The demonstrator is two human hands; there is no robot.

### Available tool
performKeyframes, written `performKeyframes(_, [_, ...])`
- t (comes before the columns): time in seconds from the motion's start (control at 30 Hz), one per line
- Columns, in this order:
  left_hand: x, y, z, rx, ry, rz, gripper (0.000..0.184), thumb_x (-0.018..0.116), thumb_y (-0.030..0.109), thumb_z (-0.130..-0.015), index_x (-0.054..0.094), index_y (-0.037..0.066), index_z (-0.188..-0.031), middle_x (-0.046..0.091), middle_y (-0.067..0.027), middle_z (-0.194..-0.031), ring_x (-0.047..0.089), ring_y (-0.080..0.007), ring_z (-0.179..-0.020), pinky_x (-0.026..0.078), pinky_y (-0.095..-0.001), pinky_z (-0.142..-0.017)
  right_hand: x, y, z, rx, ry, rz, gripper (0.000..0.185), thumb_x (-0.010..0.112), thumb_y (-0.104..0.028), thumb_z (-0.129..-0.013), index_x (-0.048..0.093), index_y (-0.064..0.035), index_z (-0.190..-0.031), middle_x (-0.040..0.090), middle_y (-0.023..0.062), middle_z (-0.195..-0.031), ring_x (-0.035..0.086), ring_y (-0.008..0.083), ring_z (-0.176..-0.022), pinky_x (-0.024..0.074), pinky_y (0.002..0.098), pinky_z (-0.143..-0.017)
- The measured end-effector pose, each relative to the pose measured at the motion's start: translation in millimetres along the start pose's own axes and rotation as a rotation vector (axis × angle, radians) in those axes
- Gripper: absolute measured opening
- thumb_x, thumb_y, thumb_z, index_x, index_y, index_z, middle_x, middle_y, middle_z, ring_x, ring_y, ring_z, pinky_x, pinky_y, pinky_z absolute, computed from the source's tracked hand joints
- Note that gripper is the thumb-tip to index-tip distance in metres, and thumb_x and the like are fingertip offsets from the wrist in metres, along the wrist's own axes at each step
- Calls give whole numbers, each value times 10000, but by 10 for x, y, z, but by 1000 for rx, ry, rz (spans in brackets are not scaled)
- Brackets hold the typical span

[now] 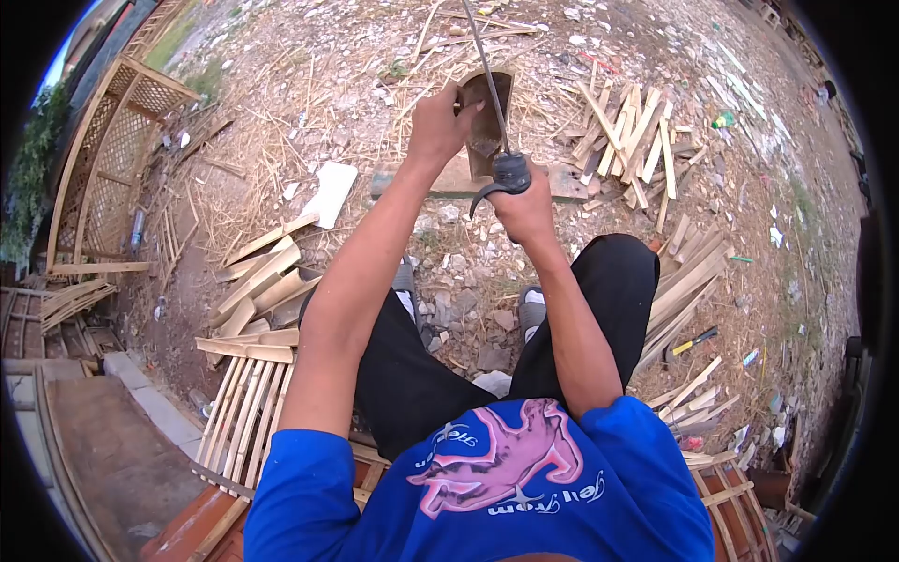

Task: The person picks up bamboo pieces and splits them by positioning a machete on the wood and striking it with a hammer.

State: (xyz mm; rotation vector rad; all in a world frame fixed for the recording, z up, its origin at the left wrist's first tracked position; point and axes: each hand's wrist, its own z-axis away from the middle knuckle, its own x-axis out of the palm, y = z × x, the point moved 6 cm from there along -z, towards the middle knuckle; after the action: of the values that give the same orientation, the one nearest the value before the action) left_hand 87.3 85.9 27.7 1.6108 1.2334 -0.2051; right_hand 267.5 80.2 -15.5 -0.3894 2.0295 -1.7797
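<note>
My right hand [526,204] is closed round the black handle [510,172] of a long thin blade [487,70], which points away from me. With my left hand [440,124] I grip the left side of a brown, curved piece of split bamboo [479,145], its hollow side facing me. The blade lies across the bamboo piece, close to its right side. Beneath both hands a wooden plank [440,182] lies crosswise on the ground.
Split bamboo pieces lie in piles at left [267,276], upper right [637,136] and right [688,281]. A white slab [334,192] is left of the plank. A lattice frame [103,178] stands far left. A yellow-and-black tool [695,341] lies right.
</note>
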Motion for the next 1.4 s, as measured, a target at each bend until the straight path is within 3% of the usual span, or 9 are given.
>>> performKeyframes(0.13, [-25,10,21,9,13,26,323,735,253,-842,633,-44,-917,697,-214,-786,699,-310,-683,520,-387,-615,33,58,9,36,7,-109,315,707,-78,-691,614,-10,-984,621,32,-777,544,112,-672,464,289,-639])
performKeyframes(0.23, [-7,5,6,18,64,69,301,729,243,-835,617,-35,-874,649,-241,-726,652,-415,-704,494,-454,-628,59,87,31,111,3,-215,307,706,-76,-694,610,-18,-980,618,21,-786,536,104,-678,459,284,-643])
performKeyframes(1.4, [-56,-37,60,8,17,66,292,721,227,-851,615,-40,-901,648,-259,-742,657,-435,-755,511,-472,-655,103,47,20,72,7,-127,285,721,-107,-689,606,-23,-935,604,30,-746,532,120,-656,449,297,-624])
